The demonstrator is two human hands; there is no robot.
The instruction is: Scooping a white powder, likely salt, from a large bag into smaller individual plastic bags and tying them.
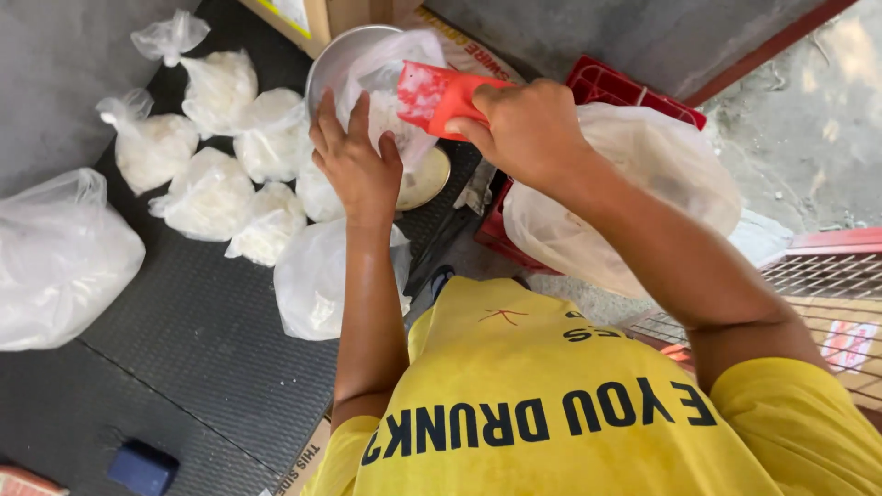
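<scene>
Hiding scoop (pixel 439 95) handle: right hand (pixel 528 129)
</scene>
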